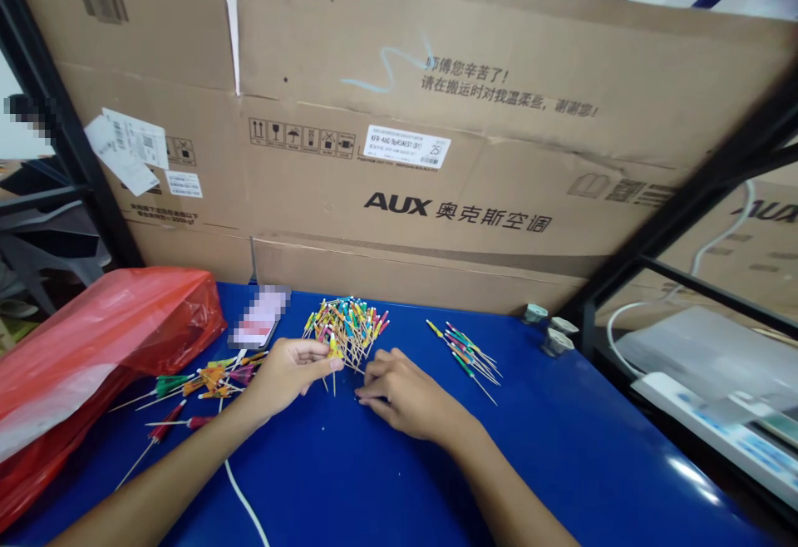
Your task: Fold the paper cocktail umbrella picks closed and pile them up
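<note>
My left hand (293, 374) pinches a small yellow paper umbrella pick (335, 349), its thin wooden stick pointing down. Just right of it, my right hand (392, 391) hovers low over the blue table with thumb and fingers drawn together; whatever lies between the fingertips is too small to make out. Behind both hands lies a big pile of closed, colourful umbrella picks (352, 322). A smaller group of closed picks (465, 347) rests to the right. Partly opened orange, green and pink picks (212, 378) lie left, behind my left forearm.
A red plastic bag (155, 306) covers the left side of the blue table (374, 480). A phone (260, 318) lies near the cardboard wall (399, 198). Small grey-green objects (559, 339) sit at the back right. A white cable (242, 497) runs beneath my left forearm.
</note>
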Demonstrator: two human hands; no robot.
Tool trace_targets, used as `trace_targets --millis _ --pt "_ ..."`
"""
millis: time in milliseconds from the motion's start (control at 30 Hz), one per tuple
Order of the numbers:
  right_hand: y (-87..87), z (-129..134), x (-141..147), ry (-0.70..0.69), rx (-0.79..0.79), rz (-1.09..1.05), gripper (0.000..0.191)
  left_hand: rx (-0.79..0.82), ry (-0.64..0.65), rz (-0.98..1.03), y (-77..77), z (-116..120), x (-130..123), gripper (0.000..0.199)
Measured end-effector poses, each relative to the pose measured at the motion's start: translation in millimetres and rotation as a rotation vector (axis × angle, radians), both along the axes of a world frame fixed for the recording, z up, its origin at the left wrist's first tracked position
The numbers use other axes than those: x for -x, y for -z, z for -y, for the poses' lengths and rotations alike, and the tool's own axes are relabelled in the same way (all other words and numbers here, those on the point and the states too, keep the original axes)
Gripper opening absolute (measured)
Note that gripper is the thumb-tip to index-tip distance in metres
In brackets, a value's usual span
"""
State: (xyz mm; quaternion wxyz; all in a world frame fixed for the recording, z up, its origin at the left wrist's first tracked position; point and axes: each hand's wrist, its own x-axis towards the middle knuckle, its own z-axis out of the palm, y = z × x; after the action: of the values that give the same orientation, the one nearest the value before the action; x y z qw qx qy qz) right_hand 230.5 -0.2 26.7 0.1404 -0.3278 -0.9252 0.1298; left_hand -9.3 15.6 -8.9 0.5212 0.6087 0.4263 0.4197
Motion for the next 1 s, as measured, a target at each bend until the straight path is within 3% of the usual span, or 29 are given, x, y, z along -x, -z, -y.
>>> trace_targets --millis 200,300,433,667,1000 --pt "7.1 2.2 15.3 0.028 -0.214 0.181 0.014 -0.012 0.016 -0.042 -1.3 0.0 1.4 0.037" --pt "6.6 2.2 15.3 0.057 -0.236 0.206 0.015 -0.003 0.030 -0.072 2.8 -1.0 1.1 0.038" --pt "1.6 0.3 10.7 0.094 -0.168 0.056 0.011 -0.018 0.095 -0.113 6.9 -1.3 0.4 0.039" --pt "-7.4 1.2 11.3 0.155 -0.094 -0.450 0.011 -0.074 0.128 -0.173 2.1 5.5 -2.8 0.034" --pt "-10.5 7.8 13.6 0.102 0.021 -0.518 0.011 -0.073 0.136 -0.175 0.7 7.5 -4.7 0.031"
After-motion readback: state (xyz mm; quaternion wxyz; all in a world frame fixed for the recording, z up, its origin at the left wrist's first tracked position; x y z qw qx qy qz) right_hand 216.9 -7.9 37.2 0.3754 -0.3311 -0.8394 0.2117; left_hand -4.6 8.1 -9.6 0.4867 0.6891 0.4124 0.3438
